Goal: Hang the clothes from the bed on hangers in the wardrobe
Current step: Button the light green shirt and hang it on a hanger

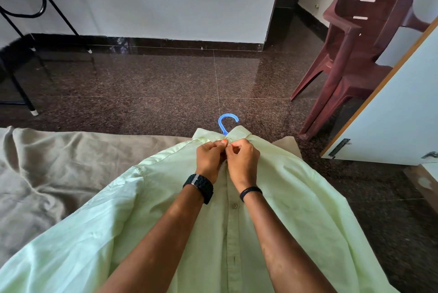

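A pale green button-up shirt lies front up on the bed, collar toward the far edge. A blue hanger hook sticks out of the collar; the hanger's body is hidden inside the shirt. My left hand and my right hand meet just below the collar, fingers pinched on the shirt's front placket at the top button. One button shows lower down the placket between my forearms.
The bed has a crumpled beige sheet. Dark speckled floor lies beyond the bed. Stacked maroon plastic chairs stand at the right. A white wardrobe door with hinges hangs at the right edge. A black metal stand sits at the left.
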### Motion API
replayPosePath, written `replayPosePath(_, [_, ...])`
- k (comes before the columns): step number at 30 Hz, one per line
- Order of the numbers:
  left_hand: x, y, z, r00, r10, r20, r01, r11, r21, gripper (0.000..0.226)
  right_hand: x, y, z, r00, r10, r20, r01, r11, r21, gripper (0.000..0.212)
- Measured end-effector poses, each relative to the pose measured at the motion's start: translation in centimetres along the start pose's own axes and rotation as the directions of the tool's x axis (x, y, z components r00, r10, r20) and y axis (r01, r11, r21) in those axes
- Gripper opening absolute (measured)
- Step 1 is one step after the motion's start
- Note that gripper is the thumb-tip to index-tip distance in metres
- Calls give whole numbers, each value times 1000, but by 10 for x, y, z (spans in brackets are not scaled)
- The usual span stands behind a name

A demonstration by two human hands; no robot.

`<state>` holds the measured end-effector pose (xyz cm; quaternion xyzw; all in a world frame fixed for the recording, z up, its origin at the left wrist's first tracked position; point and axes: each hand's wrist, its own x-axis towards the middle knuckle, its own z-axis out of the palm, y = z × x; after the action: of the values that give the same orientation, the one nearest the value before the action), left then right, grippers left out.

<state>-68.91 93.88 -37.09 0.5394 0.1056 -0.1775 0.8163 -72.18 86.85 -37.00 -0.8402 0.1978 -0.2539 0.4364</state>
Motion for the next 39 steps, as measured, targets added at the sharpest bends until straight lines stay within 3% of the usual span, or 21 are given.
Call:
replayPosePath(2, [-1, 4, 0, 999, 48, 12, -49, 995, 84, 20, 6, -2, -6, 999, -13, 45, 13, 1000, 13, 19])
replayPosePath(4, [6, 8, 0, 986, 166, -33, -144, 925, 353, 20, 13, -4, -13, 993, 0, 119, -4, 999, 35, 21])
replayPosePath(7, [10, 9, -1, 928, 370, -38, -220, 627, 747, 35, 23, 6, -12, 960, 143, 242, -147, 989, -3, 23])
replayPosePath(9, [12, 2, -2, 939, 340, 41, -197, 440, 876, 34, 27, 17, -8, 908, 250, 337, -219, 967, -126, 25])
replayPosePath(11, [10, -1, -3, 956, 281, 80, -147, 226, 963, 17, 30, 19, -8, 886, 282, 369, -191, 945, -265, 16])
replayPosePath(12, [11, 0, -4, 953, 287, 100, -146, 145, 979, 19, 34, 19, -9, 893, 274, 358, -162, 936, -313, 11])
replayPosePath(13, [10, 5, -6, 948, 293, 122, -150, 75, 986, 25, 39, 18, -10, 894, 280, 350, -151, 924, -352, 18])
replayPosePath(16, [9, 28, -16, 972, 177, 156, -170, 71, 983, 34, 51, 15, -16, 838, 342, 425, -192, 914, -357, 21])
replayPosePath(17, [13, 39, -23, 976, 145, 160, -181, 147, 972, 27, 56, 13, -23, 834, 346, 429, -215, 921, -325, 14])
replayPosePath(18, [14, 50, -29, 980, 146, 133, -170, 286, 943, 18, 61, 14, -31, 855, 334, 398, -221, 927, -303, 12])
replayPosePath(20, [24, 68, -39, 925, 377, -45, -180, 540, 822, 18, 75, 16, -50, 952, 171, 253, -71, 929, -362, 18])
replayPosePath(21, [32, 73, -44, 864, 480, -152, -193, 594, 781, 18, 83, 21, -55, 975, 90, 202, -6, 924, -383, 20])
replayPosePath(22, [39, 76, -45, 845, 496, -198, -178, 610, 772, 23, 90, 24, -59, 976, 37, 216, 53, 916, -399, 22])
replayPosePath(23, [45, 76, -44, 889, 428, -164, -122, 565, 816, 34, 94, 27, -58, 949, 43, 312, 93, 908, -409, 27])
replayPosePath(25, [55, 68, -40, 989, 143, -34, -7, 277, 961, 58, 99, 36, -51, 834, 143, 532, 138, 881, -452, 33])
replayPosePath(26, [56, 66, -38, 999, 51, -2, -4, 122, 993, 63, 100, 38, -50, 782, 184, 596, 150, 872, -465, 37])
replayPosePath(28, [52, 74, -31, 997, -65, 47, -47, -5, 999, 61, 103, 34, -58, 693, 227, 684, 148, 884, -444, 45])
replayPosePath(30, [44, 86, -26, 984, -142, 104, -112, -47, 993, 57, 104, 25, -75, 582, 277, 765, 64, 922, -382, 32])
replayPosePath(32, [34, 99, -20, 964, -195, 179, -186, -15, 983, 44, 104, 13, -95, 488, 314, 814, -101, 947, -305, 12])
replayPosePath(37, [-9, 134, 11, 898, -185, 400, -413, -38, 910, 23, 94, -24, -133, 508, 303, 806, -153, 953, -261, 16])
replayPosePath(39, [-33, 145, 22, 872, -154, 466, -475, -27, 880, 22, 84, -35, -148, 494, 312, 812, -251, 945, -211, 16])
